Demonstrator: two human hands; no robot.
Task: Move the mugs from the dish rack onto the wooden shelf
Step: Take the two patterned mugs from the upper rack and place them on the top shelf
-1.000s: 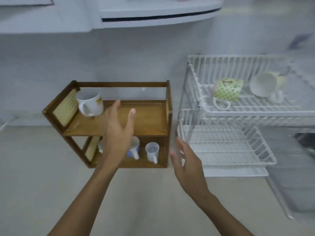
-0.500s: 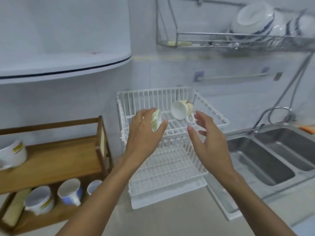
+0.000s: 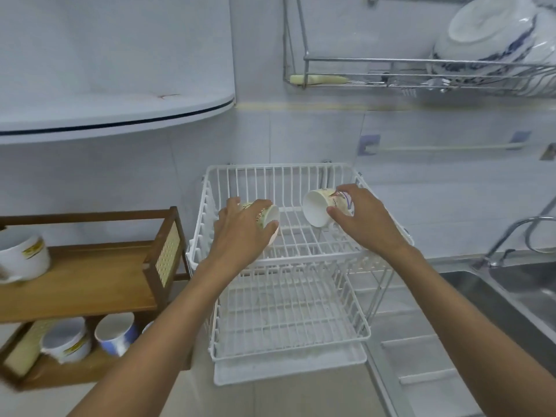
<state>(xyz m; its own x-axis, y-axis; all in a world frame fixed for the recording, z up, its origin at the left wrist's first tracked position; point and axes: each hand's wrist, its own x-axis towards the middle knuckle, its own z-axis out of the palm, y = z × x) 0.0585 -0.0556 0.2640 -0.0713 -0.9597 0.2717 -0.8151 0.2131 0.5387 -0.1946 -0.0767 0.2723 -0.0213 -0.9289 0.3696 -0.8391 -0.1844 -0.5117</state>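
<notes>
Both hands are in the top tier of the white wire dish rack, one mug each.

Left hand: grip wrapped around the green-patterned mug. Fingers over the top, thumb under near the rim. Mug lies on its side, mouth facing right, at the left of the upper tier. Cannot tell if it is lifted off the wires or touching them.

Right hand: grip closed on the white mug with a printed design. Thumb on the near side of the wall, fingers over the far side. Mug is tipped, mouth facing left and towards the camera, at the right of the upper tier. Contact with the rack wires is hidden by the hand.

The two mugs are apart, open mouths roughly facing each other. Lower tier of the rack carries nothing visible; drip tray sits under it on the table.

Wooden shelf is just left of the rack, two levels. Upper board: one white mug with a yellow label, at far left, partly cut off by the frame edge. Lower level: a white mug with yellow print and a blue-and-white mug, both on their sides with mouths outward; the left forearm hides what is further right.

Stainless sink and tap to the right. Wall-mounted metal rack above holds blue-and-white bowls.
</notes>
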